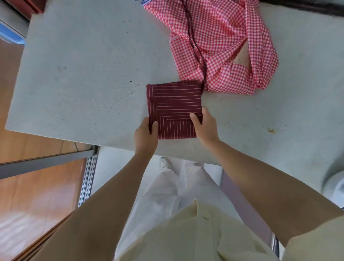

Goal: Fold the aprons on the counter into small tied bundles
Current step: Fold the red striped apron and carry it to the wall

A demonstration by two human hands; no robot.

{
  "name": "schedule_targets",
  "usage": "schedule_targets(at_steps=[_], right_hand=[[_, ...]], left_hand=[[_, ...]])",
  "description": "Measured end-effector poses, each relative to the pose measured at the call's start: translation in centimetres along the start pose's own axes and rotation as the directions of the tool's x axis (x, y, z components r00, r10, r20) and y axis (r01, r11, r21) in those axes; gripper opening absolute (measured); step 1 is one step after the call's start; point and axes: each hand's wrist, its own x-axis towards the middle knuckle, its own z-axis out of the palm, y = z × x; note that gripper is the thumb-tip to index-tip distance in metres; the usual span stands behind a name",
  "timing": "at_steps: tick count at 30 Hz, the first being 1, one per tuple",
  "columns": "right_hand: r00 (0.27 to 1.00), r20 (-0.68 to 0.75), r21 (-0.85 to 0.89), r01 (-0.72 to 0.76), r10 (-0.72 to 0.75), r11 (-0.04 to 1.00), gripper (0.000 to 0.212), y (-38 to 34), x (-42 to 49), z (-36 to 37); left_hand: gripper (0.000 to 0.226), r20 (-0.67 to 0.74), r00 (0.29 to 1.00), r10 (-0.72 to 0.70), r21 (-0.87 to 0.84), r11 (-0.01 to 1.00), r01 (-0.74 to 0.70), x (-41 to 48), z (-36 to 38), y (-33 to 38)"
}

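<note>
A maroon apron with thin white stripes lies folded into a flat square near the front edge of the grey counter. My left hand pinches its near left corner, thumb on top. My right hand grips the near right corner, thumb on the cloth. The apron's dark tie strap runs from the square's far right corner up across a crumpled red-and-white checked apron at the back right.
A blue-striped cloth peeks out at the top edge beside the checked apron. A white round object stands at the counter's right front corner. A wooden floor lies to the left, below the counter edge.
</note>
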Motion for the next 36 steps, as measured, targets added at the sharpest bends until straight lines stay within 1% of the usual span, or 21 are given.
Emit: schedule_targets(at_steps=[2, 4, 10, 13, 15, 16, 17, 18, 19, 20, 21, 22, 23, 24, 25, 27, 28, 30, 32, 33, 36], right_hand=[[1.000, -0.007, 0.013, 0.018, -0.018, 1.000, 0.024, 0.2, -0.5, 0.0], [1.000, -0.002, 0.010, 0.007, -0.006, 1.000, 0.024, 0.3, -0.7, 0.0], [0.999, -0.005, -0.027, -0.039, 0.039, 0.999, 0.015, -0.2, -0.4, 0.4], [0.996, -0.019, -0.013, -0.089, 0.089, 0.996, 0.012, -0.4, -0.2, 0.7], [0.993, -0.022, 0.014, -0.119, 0.120, 0.993, 0.023, -0.5, -0.1, 0.8], [0.991, -0.029, 0.028, -0.126, 0.127, 0.992, 0.031, -0.6, -0.1, 0.9], [0.991, -0.046, 0.038, -0.122, 0.124, 0.992, 0.039, -0.8, -0.3, 0.8], [0.992, -0.091, 0.004, -0.089, 0.089, 0.996, 0.047, -1.0, -0.6, 0.7], [0.988, -0.155, -0.085, -0.016, 0.002, 0.996, 0.054, -1.2, -0.9, 0.6], [0.972, -0.194, -0.212, 0.088, -0.130, 0.973, 0.060, -1.4, -1.2, 0.5], [0.946, -0.181, -0.326, 0.200, -0.269, 0.924, 0.064, -1.5, -1.4, 0.4], [0.918, -0.094, -0.409, 0.317, -0.385, 0.856, 0.065, -1.6, -1.5, 0.3], [0.885, 0.044, -0.466, 0.428, -0.463, 0.774, 0.064, -1.4, -1.4, 0.4], [0.852, 0.193, -0.511, 0.511, -0.488, 0.691, 0.062, -1.0, -1.3, 0.5], [0.830, 0.319, -0.549, 0.555, -0.457, 0.625, 0.060, -0.5, -1.2, 0.6], [0.831, 0.472, -0.588, 0.546, -0.295, 0.597, 0.065, 0.8, -0.8, 0.6], [0.832, 0.502, -0.599, 0.532, -0.237, 0.599, 0.068, 1.2, -0.6, 0.5], [0.828, 0.519, -0.606, 0.533, -0.214, 0.590, 0.071, 1.5, -0.4, 0.4], [0.820, 0.538, -0.599, 0.534, -0.194, 0.596, 0.073, 1.4, -0.4, 0.5], [0.821, 0.540, -0.599, 0.531, -0.188, 0.599, 0.073, 1.3, -0.4, 0.5], [0.813, 0.554, -0.582, 0.531, -0.178, 0.615, 0.073, 1.0, -0.3, 0.0]], left_hand=[[0.025, 0.011, 1.000, 0.022, -0.026, 0.999, -0.022, -0.5, -0.2, -0.5], [0.023, 0.011, 0.999, 0.044, 0.009, 0.999, -0.045, -0.8, -0.3, -0.9], [0.019, -0.078, 0.996, 0.051, 0.288, 0.957, -0.026, -0.7, 0.0, -1.3], [0.029, -0.118, 0.993, 0.030, 0.383, 0.924, 0.018, -1.3, 0.4, -0.7], [0.046, -0.161, 0.985, 0.055, 0.441, 0.897, 0.022, -1.6, 0.6, -0.3], [0.053, -0.178, 0.976, 0.123, 0.477, 0.878, -0.024, -1.5, 0.6, -0.1], [0.057, -0.160, 0.960, 0.232, 0.517, 0.847, -0.119, -1.3, 0.5, -0.1], [0.060, -0.102, 0.927, 0.361, 0.556, 0.794, -0.248, -0.9, 0.5, -0.1], [0.062, -0.009, 0.879, 0.478, 0.587, 0.714, -0.382, -0.4, 0.5, -0.1], [0.061, 0.100, 0.828, 0.552, 0.608, 0.625, -0.490, 0.0, 0.5, 0.0], [0.060, 0.199, 0.793, 0.576, 0.616, 0.555, -0.558, 0.4, 0.5, -0.2], [0.059, 0.275, 0.780, 0.562, 0.608, 0.527, -0.594, 0.7, 0.5, -0.3], [0.058, 0.330, 0.784, 0.525, 0.585, 0.538, -0.607, 0.9, 0.7, -0.7], [0.057, 0.367, 0.793, 0.485, 0.558, 0.568, -0.605, 1.0, 0.7, -1.3], [0.057, 0.392, 0.796, 0.461, 0.537, 0.587, -0.605, 1.0, 0.8, -1.8], [0.072, 0.444, 0.786, 0.431, 0.513, 0.597, -0.617, 1.1, 0.9, -2.5], [0.084, 0.474, 0.780, 0.408, 0.511, 0.595, -0.621, 1.2, 0.9, -2.7], [0.107, 0.523, 0.765, 0.375, 0.533, 0.557, -0.637, 1.6, 0.9, -2.9], [0.117, 0.540, 0.751, 0.382, 0.553, 0.512, -0.658, 1.6, 0.7, -2.9], [0.116, 0.527, 0.749, 0.401, 0.549, 0.512, -0.660, 1.4, 0.5, -2.9], [0.097, 0.437, 0.742, 0.508, 0.513, 0.537, -0.670, 0.8, -0.5, -2.9]])
